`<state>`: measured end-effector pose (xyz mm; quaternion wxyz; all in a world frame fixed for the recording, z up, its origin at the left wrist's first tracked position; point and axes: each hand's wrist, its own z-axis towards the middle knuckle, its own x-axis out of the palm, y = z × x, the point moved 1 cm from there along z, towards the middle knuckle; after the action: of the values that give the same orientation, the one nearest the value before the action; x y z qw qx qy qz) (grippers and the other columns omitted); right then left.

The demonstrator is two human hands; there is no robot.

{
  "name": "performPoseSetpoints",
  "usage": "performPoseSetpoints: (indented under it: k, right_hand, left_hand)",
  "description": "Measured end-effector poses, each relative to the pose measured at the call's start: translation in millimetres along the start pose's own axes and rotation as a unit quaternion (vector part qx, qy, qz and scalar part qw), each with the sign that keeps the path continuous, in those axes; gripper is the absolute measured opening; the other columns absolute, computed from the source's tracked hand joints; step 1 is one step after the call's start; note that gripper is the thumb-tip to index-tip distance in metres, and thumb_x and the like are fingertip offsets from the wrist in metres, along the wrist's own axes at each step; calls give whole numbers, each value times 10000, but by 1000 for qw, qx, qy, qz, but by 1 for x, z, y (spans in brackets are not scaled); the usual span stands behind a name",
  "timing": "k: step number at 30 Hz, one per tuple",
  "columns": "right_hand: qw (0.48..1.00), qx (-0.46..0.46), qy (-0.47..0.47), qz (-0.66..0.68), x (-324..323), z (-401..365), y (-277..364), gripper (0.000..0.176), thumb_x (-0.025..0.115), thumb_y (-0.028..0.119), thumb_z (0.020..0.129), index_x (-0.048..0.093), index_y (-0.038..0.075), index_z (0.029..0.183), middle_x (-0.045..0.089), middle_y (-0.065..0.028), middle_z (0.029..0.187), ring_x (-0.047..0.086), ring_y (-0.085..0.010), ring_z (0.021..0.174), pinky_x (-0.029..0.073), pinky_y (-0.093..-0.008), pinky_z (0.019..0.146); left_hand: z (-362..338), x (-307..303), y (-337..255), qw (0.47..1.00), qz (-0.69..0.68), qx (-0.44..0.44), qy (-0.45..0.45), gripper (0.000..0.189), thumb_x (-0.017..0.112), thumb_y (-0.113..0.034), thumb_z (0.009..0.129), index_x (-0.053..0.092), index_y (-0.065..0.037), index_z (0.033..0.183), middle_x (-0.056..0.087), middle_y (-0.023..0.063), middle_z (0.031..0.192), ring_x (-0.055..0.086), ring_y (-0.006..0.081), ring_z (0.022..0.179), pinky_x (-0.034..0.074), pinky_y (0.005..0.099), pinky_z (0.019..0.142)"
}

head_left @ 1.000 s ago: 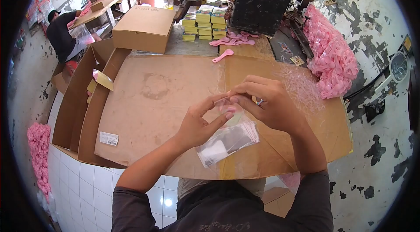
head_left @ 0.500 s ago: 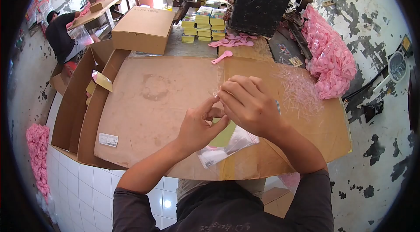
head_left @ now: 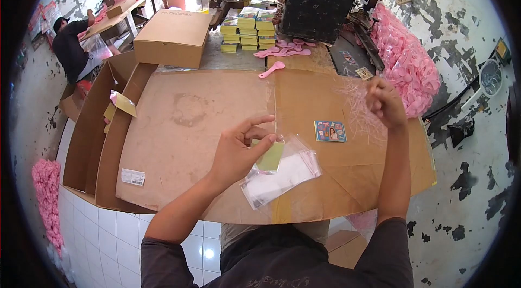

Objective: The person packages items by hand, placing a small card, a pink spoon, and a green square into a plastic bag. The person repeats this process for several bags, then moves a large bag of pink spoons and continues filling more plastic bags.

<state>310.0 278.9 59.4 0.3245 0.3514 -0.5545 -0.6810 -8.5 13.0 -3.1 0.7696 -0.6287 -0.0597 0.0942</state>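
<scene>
Holding a clear bag (head_left: 269, 156) with a yellow-green card showing through it, the left hand (head_left: 239, 149) is seen in the head view at the middle of the cardboard sheet (head_left: 184, 168); the index finger is stretched out apart from the thumb, and the bag is pinched beneath the thumb, the exact grip being partly hidden. The bag is tilted over a stack of clear sleeves (head_left: 282, 182), which is laid aslant at the near edge of the sheet. The right hand (head_left: 385, 102) is raised to the far right, in front of a tangle of clear strips (head_left: 355, 109); its fingers are loosely curled, and whether anything is gripped cannot be told. Between the hands, a small blue printed card pack (head_left: 330, 131) is laid flat, touched by neither. At the far edge a single pink spoon (head_left: 272, 70) is placed, with a pile of pink spoons (head_left: 287, 48) just beyond it and stacks of yellow-edged cards (head_left: 248, 30) behind. To the far left a closed carton (head_left: 172, 38) is set down, and along the left side an open box (head_left: 106, 152) is placed. At the far right, pink goods (head_left: 407, 62) are heaped against the wall. A co-worker (head_left: 73, 49) is seen bent forward at the far left.
</scene>
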Motion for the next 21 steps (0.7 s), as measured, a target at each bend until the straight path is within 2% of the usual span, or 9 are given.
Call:
performPoseSetpoints:
  k: [1, 2, 3, 6, 9, 13, 15, 19, 21]
  right_hand:
    - [998, -18, -30, -52, -36, -7, -28, 194, 587, 60, 978, 626, -7, 1155, 668, -68, 940, 648, -192, 815, 517, -317, 754]
    - [954, -24, -118, -275, -66, -14, -63, 233, 584, 51, 975, 623, -2, 1198, 681, -88, 964, 655, -207, 826, 524, -327, 758]
    - [852, -30, -200, -483, -66, -14, -66, 274, 581, 42, 972, 620, 2, 1240, 694, -107, 988, 662, -221, 838, 531, -337, 762]
    - [631, -107, -299, -707, -51, -31, -57, 321, 574, 20, 964, 636, 30, 1278, 709, -148, 1052, 674, -257, 879, 542, -357, 785]
    - [770, -27, -321, -550, 3, -20, -28, 304, 606, 47, 962, 664, 58, 1260, 707, -131, 1054, 675, -221, 908, 538, -339, 805]
    - [946, -25, -118, -302, 106, 3, -19, 300, 695, 119, 956, 675, 56, 1249, 696, -60, 1002, 653, -143, 901, 523, -323, 764]
    - [973, -86, -16, -216, 158, 9, -16, 337, 714, 123, 959, 655, 42, 1281, 691, -43, 986, 649, -127, 880, 517, -299, 756]
    - [998, 10, 35, -48, 192, 19, -25, 303, 682, 81, 998, 619, -9, 1281, 696, -41, 1084, 657, -91, 996, 521, -255, 864]
    - [999, 5, 40, -18, 186, 25, -29, 283, 670, 80, 1004, 627, -13, 1268, 693, -35, 1047, 651, -75, 938, 518, -239, 801]
  left_hand:
    - [0, 0, -1, 1000, 3, -7, -4, 396, 709, -62, 976, 599, 44, 1341, 781, 135, 1020, 734, 124, 926, 583, 238, 783]
    - [-1, 1, -4, 1000, 5, -13, -7, 389, 708, -60, 976, 601, 49, 1334, 781, 137, 1018, 733, 126, 936, 585, 241, 789]
    - [0, 1, -6, 1000, 9, -18, -11, 382, 707, -57, 976, 603, 54, 1326, 780, 139, 1016, 732, 128, 946, 588, 244, 796]
    - [1, 5, 0, 999, -24, 11, -24, 334, 696, -50, 984, 624, 55, 1293, 776, 154, 1029, 734, 141, 966, 597, 266, 830]
    - [4, 8, 2, 997, -78, 0, -25, 268, 683, -49, 994, 652, 57, 1238, 768, 172, 1067, 735, 155, 993, 598, 285, 869]
    - [5, 12, 9, 996, -90, -13, -9, 223, 676, -50, 1000, 666, 57, 1196, 758, 171, 1109, 733, 176, 1007, 594, 306, 894]
    - [4, 12, 10, 997, -75, -30, 6, 224, 680, -54, 999, 665, 57, 1193, 754, 167, 1124, 730, 185, 1007, 593, 316, 903]
    - [5, 12, 13, 995, -95, -1, 7, 260, 689, -103, 1007, 679, 54, 1213, 754, 132, 1092, 714, 148, 1003, 582, 271, 900]
    - [6, 12, 7, 991, -134, 27, 3, 274, 692, -107, 1006, 677, 52, 1229, 748, 138, 1104, 709, 145, 1007, 581, 277, 911]
